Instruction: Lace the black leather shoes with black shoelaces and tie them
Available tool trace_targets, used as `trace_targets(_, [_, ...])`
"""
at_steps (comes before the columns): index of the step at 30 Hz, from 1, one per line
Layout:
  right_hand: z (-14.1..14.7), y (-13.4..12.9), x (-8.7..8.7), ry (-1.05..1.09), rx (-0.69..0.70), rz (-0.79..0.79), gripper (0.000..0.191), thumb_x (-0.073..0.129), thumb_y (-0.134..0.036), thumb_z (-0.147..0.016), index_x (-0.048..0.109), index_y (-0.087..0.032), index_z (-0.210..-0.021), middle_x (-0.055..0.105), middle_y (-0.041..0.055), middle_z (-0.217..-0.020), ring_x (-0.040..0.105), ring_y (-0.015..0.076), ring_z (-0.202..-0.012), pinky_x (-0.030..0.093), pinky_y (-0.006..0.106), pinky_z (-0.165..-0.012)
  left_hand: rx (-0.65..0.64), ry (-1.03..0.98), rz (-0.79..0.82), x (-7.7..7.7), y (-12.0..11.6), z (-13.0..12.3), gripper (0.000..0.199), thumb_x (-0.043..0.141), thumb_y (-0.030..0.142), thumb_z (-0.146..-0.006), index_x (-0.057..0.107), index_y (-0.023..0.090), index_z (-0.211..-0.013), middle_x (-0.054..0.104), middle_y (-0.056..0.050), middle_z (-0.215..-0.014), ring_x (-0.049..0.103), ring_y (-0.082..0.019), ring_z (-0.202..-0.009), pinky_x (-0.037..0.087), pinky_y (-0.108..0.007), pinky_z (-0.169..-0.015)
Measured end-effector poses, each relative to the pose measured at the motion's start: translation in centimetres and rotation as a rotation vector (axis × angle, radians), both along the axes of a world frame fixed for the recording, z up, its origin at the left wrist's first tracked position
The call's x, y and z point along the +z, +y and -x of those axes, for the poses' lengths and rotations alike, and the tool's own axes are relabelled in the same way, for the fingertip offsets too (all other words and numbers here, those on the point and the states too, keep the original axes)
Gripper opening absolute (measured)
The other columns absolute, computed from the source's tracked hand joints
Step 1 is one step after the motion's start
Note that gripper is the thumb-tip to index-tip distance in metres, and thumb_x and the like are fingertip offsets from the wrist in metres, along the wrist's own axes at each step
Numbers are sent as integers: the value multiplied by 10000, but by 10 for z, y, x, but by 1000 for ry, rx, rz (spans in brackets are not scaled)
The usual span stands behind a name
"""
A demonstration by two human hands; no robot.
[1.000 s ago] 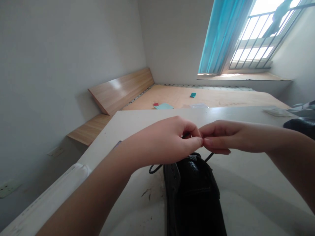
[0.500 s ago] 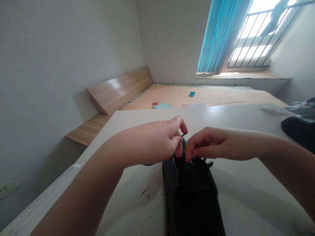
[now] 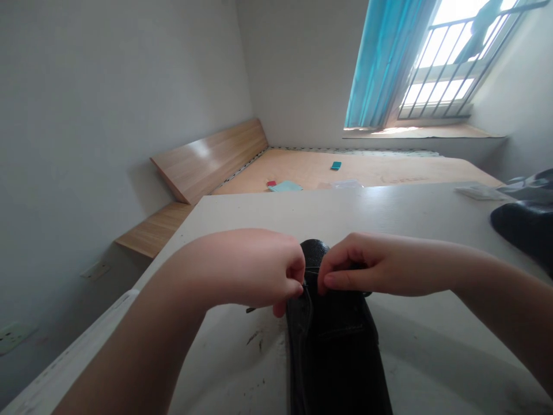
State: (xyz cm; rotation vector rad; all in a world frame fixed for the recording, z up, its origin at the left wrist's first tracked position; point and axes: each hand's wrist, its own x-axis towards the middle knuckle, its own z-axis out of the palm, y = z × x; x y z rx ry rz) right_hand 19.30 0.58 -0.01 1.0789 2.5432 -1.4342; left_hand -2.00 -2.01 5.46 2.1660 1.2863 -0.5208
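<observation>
A black lace-up shoe [image 3: 341, 357] lies on the white table, its toe pointing away from me and its opening toward me. My left hand [image 3: 268, 271] is closed in a pinch at the shoe's left eyelet edge, on the black shoelace [image 3: 311, 268]. That thin lace crosses the front of the tongue between my hands. Over the right side of the lacing, my right hand [image 3: 363, 265] is closed too, thumb and fingers pinching at the lace; its fingertips partly cover what they grip. A dark lace end pokes out below my left hand.
Another black shoe [image 3: 525, 230] stands on the table [image 3: 242, 213] at the right, near a clear plastic packet [image 3: 479, 192]. Behind the table is a beige bed surface [image 3: 380, 167] with a teal square [image 3: 336, 165] and a light-blue sheet [image 3: 285, 186]. A wooden headboard [image 3: 211, 155] leans at left.
My left hand has moved left and down from above the toe to the shoe's left edge, uncovering the toe. My right hand has shifted slightly left and down.
</observation>
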Motion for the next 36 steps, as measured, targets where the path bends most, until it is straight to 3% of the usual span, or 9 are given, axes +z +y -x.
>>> trace_targets(9, [3,-3,3,1,33,-49,352,548,-488,-936,755,-209,-992,617,-1,-754,467,128,-636,358,260,-550,-7,32,-15,-4,2,0,272,491,163,-706,723,300,-746,743,98,-717,620,-131,-620,398,-260,-524])
trace_targets(12, [7,-7,4,-14,23,-83,337,539,-474,-938,721,-199,-870,500,-34,-660,392,114,-593,322,257,-522,6,33,-33,-5,0,-1,223,500,179,-701,695,287,-687,720,87,-676,606,-141,-594,390,-271,-508])
trace_targets(16, [13,-12,5,-54,-23,-115,394,546,-508,-923,555,-196,-682,369,-52,-608,320,106,-566,281,256,-492,-5,39,-84,-6,-3,-5,183,504,214,-720,665,249,-639,710,27,-686,613,-177,-608,412,-301,-535])
trace_targets(24, [18,-16,8,-104,-14,-211,373,524,-524,-927,669,-214,-780,486,-40,-612,383,112,-558,296,252,-485,37,49,-60,-7,-5,-10,157,518,218,-682,649,240,-598,705,-4,-664,631,-207,-604,442,-331,-550])
trace_targets(30, [16,-15,12,-110,36,-213,212,544,-288,-895,749,-235,-886,543,-47,-620,418,97,-533,302,232,-470,49,60,-165,-12,-8,-6,226,513,335,-754,619,230,-584,697,-23,-656,597,-199,-564,408,-322,-490])
trace_targets(33, [17,-15,13,-105,34,-241,233,582,-358,-886,775,-231,-910,550,-43,-607,441,99,-527,299,235,-464,39,89,-186,-11,-7,-6,262,530,396,-770,626,226,-596,697,-34,-656,587,-197,-553,386,-321,-480])
trace_targets(36, [19,-15,13,-98,37,-244,256,606,-408,-876,784,-233,-932,572,-38,-619,464,104,-536,310,238,-474,20,70,-117,-10,-6,-6,256,491,341,-777,640,222,-607,695,-41,-648,589,-191,-546,395,-313,-491])
